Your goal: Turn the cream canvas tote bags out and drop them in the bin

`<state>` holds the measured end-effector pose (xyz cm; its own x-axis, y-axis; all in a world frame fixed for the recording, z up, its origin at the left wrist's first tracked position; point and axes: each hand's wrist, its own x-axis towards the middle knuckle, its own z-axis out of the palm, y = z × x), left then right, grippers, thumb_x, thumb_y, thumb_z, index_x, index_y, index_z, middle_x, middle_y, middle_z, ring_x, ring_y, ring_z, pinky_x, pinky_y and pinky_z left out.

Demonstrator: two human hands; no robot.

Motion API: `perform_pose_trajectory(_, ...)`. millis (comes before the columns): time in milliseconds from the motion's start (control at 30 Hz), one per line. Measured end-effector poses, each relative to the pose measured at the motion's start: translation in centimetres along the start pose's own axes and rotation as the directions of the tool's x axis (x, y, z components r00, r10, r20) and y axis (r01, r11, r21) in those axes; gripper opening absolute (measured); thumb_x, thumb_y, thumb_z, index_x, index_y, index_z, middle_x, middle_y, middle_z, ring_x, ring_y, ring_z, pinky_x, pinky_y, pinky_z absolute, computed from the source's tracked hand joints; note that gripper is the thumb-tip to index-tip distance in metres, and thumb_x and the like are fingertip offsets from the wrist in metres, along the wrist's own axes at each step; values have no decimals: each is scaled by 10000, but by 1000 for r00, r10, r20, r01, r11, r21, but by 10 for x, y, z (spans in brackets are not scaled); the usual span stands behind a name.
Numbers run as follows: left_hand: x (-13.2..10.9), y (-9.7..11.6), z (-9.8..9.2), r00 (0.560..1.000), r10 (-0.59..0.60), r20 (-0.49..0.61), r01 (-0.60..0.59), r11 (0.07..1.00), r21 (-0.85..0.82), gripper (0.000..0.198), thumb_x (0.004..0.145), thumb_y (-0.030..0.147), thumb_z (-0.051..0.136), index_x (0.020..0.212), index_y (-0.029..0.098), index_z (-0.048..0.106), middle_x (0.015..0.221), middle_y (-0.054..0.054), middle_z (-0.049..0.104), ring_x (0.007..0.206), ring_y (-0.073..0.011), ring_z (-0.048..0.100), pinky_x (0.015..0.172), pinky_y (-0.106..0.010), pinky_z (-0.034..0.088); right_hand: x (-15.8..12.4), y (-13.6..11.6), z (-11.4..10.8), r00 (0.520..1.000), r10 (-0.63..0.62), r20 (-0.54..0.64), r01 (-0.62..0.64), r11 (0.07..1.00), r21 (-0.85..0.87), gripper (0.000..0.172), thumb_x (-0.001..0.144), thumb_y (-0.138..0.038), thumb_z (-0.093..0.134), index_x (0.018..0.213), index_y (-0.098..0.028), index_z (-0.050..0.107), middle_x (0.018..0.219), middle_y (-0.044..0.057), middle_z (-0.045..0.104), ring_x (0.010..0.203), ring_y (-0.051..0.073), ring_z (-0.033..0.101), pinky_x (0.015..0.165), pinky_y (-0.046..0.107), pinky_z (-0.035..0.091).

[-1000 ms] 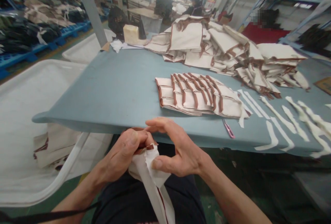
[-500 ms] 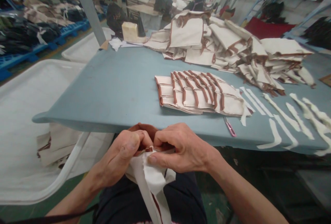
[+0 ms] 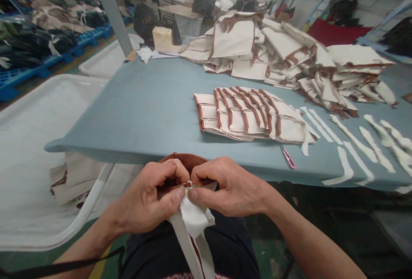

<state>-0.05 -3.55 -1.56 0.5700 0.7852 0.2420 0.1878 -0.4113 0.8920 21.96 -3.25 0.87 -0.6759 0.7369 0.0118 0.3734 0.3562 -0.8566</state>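
Over my lap, both hands pinch a white fabric piece with brown trim (image 3: 195, 221). My left hand (image 3: 152, 197) is closed on its left side, thumb pressed on the white cloth. My right hand (image 3: 225, 186) grips just beside it, thumb and forefinger closed at the same seam. Brown material arches up behind the fingers against the table edge, and white strips hang down over my dark clothing. The fingertips partly hide the seam. Beyond my hands, an overlapping row of white pieces with brown edging (image 3: 238, 113) lies on the table.
A blue-covered table (image 3: 144, 111) spans the front. A large heap of similar pieces (image 3: 273, 51) lies at its back. Pink-handled snips or a small cutter (image 3: 288, 158) and white strips (image 3: 347, 165) lie to the right. At left stands a white bin (image 3: 19, 163) holding fabric pieces.
My left thumb has moved down and right onto the white cloth, beside my right thumb. The piece stays between both hands; the view has shifted slightly.
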Motion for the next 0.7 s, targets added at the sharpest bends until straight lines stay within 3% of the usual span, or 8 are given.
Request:
perform_pose_trajectory(233,-3,4,3,988,139,-73,-124,975,187,117,899,131,605,842,210,670,726,17,706,598,-123,637,549,-207,468,0,6,13,996,65,-64,-55,988,144,262,878,-210,565,643,-210,448,592,-71,357,525,84,320,493,231,215)
perform_pose_trajectory(400,-3,2,4,968,239,-79,-218,951,218,181,911,97,589,980,239,678,822,-15,773,655,-163,700,590,-250,513,2,8,21,986,165,-23,-148,930,337,222,807,-252,536,634,-222,401,618,-65,316,554,85,292,482,233,196)
perform_pose_trajectory(567,-9,-1,3,947,321,-27,-295,898,327,265,901,62,547,1066,255,626,795,4,771,650,-171,727,608,-262,530,2,10,30,972,231,43,-213,788,578,216,787,-305,582,656,-223,431,614,-76,336,552,77,279,483,221,197)
perform_pose_trajectory(700,-17,-4,3,886,462,46,-443,812,381,240,998,84,457,1164,197,588,799,-39,743,658,-191,705,624,-296,543,0,19,37,962,232,143,-260,629,733,266,761,-375,695,673,-204,511,584,-81,409,521,68,305,475,212,227)
